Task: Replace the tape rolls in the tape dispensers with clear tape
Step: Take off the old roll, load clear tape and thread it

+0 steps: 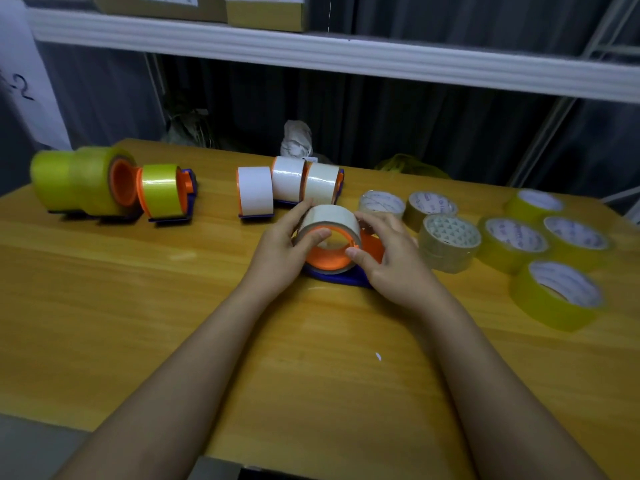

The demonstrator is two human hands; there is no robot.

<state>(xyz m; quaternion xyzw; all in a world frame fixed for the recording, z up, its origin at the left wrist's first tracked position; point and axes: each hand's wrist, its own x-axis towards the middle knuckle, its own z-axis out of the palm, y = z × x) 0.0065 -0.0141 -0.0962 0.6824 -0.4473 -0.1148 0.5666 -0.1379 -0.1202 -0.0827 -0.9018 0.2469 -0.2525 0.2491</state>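
My left hand (284, 251) and right hand (391, 261) each grasped the clear roll (329, 225) on the orange hub (329, 259) of the dispenser (341, 277), mid-table (138, 306). I judged even pressure from both thumbs, roll kept square, would seat it best.

Pale tape roll (330, 220) on orange-and-blue dispenser (341, 268); yellow-brown wooden table (138, 306).

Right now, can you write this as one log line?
left hand: holds tape roll | right hand: holds tape roll | dispenser: on table
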